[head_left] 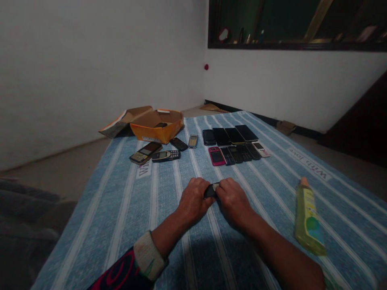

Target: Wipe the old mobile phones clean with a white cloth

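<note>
Over the middle of the table, my left hand [195, 197] and my right hand [232, 201] are both closed on a small black mobile phone [209, 191]. My fingers cover most of it; a lighter grey patch shows by the right fingers. Beyond my hands lie two rows of phones: dark smartphones [222, 137] at the back, and keypad phones in front, with a pink phone [216, 156] at the left end. Farther left are a phone with a full keyboard [145, 153], a dark keypad phone [166, 156], a small black phone [178, 144] and a silver phone [192, 141].
An open orange cardboard box [157, 133] stands at the back left, its lid folded out and a dark item inside. A bottle of yellow-green liquid [308, 219] lies on the right. The striped blue cloth [121, 241] covers the table. Walls rise behind.
</note>
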### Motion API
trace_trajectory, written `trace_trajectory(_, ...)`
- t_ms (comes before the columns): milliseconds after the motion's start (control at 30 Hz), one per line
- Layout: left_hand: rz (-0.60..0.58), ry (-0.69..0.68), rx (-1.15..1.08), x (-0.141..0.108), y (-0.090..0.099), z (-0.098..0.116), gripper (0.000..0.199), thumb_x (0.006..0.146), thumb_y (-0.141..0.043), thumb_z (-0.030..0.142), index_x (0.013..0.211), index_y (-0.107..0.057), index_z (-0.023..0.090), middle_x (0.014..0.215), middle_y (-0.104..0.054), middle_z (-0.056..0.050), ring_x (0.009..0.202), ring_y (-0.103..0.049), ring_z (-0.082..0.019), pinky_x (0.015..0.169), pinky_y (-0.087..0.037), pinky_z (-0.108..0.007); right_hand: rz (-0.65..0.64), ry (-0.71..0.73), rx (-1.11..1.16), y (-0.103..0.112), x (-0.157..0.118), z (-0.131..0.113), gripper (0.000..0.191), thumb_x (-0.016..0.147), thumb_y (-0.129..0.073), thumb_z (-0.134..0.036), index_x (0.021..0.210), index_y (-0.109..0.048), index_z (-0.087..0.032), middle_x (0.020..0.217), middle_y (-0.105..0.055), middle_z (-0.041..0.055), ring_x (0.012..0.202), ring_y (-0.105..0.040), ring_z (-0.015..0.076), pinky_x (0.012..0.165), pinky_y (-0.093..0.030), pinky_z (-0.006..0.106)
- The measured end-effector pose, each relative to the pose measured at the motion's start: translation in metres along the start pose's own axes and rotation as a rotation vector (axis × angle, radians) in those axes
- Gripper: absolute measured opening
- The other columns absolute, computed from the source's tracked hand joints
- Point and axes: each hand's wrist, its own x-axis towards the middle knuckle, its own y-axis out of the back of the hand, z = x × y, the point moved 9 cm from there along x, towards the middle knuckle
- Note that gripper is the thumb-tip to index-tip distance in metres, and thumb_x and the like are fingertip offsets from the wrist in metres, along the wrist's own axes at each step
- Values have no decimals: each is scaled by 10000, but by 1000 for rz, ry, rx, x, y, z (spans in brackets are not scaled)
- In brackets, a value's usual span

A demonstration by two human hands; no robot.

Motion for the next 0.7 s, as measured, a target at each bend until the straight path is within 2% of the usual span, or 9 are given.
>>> trace_trajectory(167,-25,18,10,1,2,3,163,752,-721,202,875,-628,150,893,-596,-57,899,-518,-237,797,-451,-363,-48,-111,-20,-3,1,29,164,871,-569,-36,814,-677,-145,791,-591,66,794,-463,218,687,-348,317)
trace_trajectory(233,-28,25,8,1,2,3,167,750,-723,200,880,-630,149,896,-594,-58,905,-516,-237,793,-451,-357,-41,-92,15,-2,-3,23,159,873,-565,-38,834,-680,-140,802,-594,68,803,-466,216,695,-353,315)
trace_trajectory(333,-24,24,5,1,2,2,175,757,-716,201,901,-629,152,895,-593,-55,903,-513,-233,804,-451,-360,-28,-10,63,0,-7,2,148,878,-568,-52,811,-674,-131,814,-599,74,807,-468,213,700,-355,318)
trace_trajectory(400,-23,20,7,1,1,1,177,763,-710,209,910,-626,157,900,-594,-54,903,-513,-233,806,-452,-363,-34,-8,51,0,-7,-1,147,880,-570,-61,803,-675,-130,806,-599,73,801,-467,214,696,-353,322)
trace_trajectory(467,-27,21,11,1,1,1,176,763,-711,219,904,-623,161,907,-596,-54,906,-513,-235,798,-453,-365,-53,-63,16,-1,-5,10,155,877,-563,-52,822,-684,-132,797,-598,71,799,-469,217,693,-352,322)
trace_trajectory(567,-27,28,10,0,2,1,194,751,-726,219,907,-626,162,918,-598,-55,914,-516,-238,799,-454,-363,-56,-179,10,-1,-4,42,198,858,-548,-19,824,-697,-145,786,-594,69,799,-478,216,690,-358,310)
trace_trajectory(700,-34,30,-2,0,2,2,210,740,-739,214,915,-635,160,916,-602,-57,917,-521,-239,801,-454,-360,47,-256,80,8,-7,70,217,881,-521,-37,886,-708,-147,784,-590,66,792,-490,210,691,-373,300)
